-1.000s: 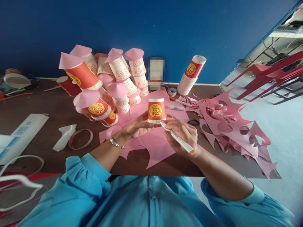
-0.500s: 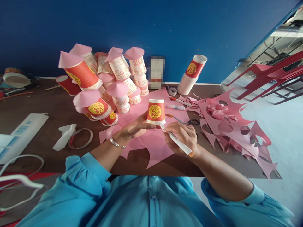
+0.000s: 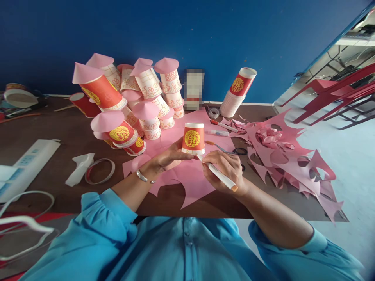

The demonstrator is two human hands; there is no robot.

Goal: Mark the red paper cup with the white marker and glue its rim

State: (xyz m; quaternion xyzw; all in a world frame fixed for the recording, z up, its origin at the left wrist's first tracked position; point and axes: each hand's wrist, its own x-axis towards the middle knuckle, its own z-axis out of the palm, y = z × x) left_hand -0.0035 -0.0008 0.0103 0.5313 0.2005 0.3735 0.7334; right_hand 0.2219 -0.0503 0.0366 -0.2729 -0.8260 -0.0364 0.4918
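My left hand (image 3: 170, 157) is closed around the lower edge of a red paper cup (image 3: 193, 138) with a round yellow emblem. The cup is upside down, its white rim at the bottom. In my right hand (image 3: 224, 169) is a white marker (image 3: 222, 176) with an orange end, its tip close to the cup's rim; whether it touches I cannot tell. Pink paper (image 3: 197, 181) lies under both hands. Just beyond my right hand are scissors (image 3: 238, 151), a glue stick (image 3: 218, 133) and a red-and-white marker (image 3: 224, 125).
Several paper-cup towers with pink cone roofs (image 3: 145, 111) stand at the back left. A cup stack (image 3: 237, 93) leans at the back right, near a tape roll (image 3: 213, 113). Pink paper scraps (image 3: 288, 160) cover the right side. A power strip (image 3: 29, 168) and tape ring (image 3: 99, 171) lie left.
The marker and my right hand have shifted very slightly. The cup stays in my left hand, almost unmoved.
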